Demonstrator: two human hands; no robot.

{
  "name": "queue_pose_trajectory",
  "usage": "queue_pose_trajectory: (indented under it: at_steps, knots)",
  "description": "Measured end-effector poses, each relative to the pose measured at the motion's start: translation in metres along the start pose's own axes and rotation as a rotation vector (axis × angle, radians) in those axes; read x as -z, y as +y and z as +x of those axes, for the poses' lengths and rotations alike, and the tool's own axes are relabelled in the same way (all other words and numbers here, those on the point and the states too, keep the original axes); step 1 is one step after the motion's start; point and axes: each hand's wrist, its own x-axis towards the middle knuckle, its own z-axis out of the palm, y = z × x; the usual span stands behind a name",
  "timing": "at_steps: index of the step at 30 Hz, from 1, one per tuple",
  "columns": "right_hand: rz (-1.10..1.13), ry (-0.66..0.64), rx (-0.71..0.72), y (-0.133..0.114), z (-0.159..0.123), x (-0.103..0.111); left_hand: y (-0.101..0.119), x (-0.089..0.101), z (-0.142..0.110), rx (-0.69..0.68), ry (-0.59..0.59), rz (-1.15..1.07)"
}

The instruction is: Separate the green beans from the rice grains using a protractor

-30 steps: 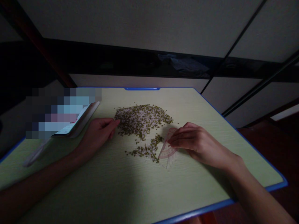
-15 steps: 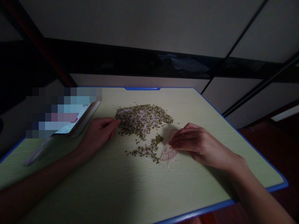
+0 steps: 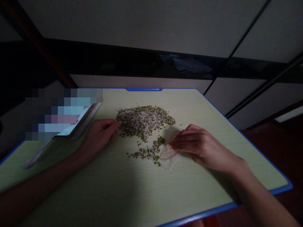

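Note:
A clear protractor (image 3: 169, 152) with reddish markings is pinched in my right hand (image 3: 195, 142), its straight edge turned toward a small scatter of green beans (image 3: 148, 153). Behind that scatter spreads a larger pile of green beans mixed with white grains (image 3: 145, 121). My left hand (image 3: 100, 134) rests on the table at the pile's left side. Its thumb and forefinger are pressed together at the pile's edge, and whatever they hold, if anything, cannot be made out. A few pale grains lie below the protractor.
The light wooden table (image 3: 101, 192) has a blue rim. At its left a tablet-like device with a lit screen (image 3: 67, 127), partly pixelated, leans on a stand. Pale cabinet panels (image 3: 142, 25) rise behind the table, with dark cloth (image 3: 191, 65) in a gap between them.
My right hand has shifted the protractor slightly to the left, toward the small scatter of beans. The left hand has stayed in place.

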Motion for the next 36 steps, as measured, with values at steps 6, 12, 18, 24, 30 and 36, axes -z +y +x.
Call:
queue_pose_trajectory:
  at_steps: [6,12,18,24,30,36]
  knots:
    - [0.012,0.002,0.009,-0.0009,0.0018,0.0001,0.0006,0.0000,-0.0003,0.010,-0.005,0.006]
    - [0.041,0.012,0.025,-0.0011,0.0023,-0.0004,0.0025,0.0012,-0.0011,0.020,-0.010,0.002]
    - [0.058,0.001,0.023,-0.0006,0.0010,0.0012,0.0032,0.0008,-0.0018,0.033,-0.008,0.003]
    - [0.077,0.006,0.031,-0.0007,0.0015,0.0018,0.0024,0.0013,-0.0017,0.026,-0.012,0.009]
    - [0.094,0.001,0.037,-0.0014,0.0004,0.0026,-0.0019,0.0006,0.0000,0.015,-0.016,0.007]
    - [0.122,-0.006,0.051,-0.0031,0.0008,0.0029,-0.0013,0.0009,-0.0003,0.016,-0.008,0.016]
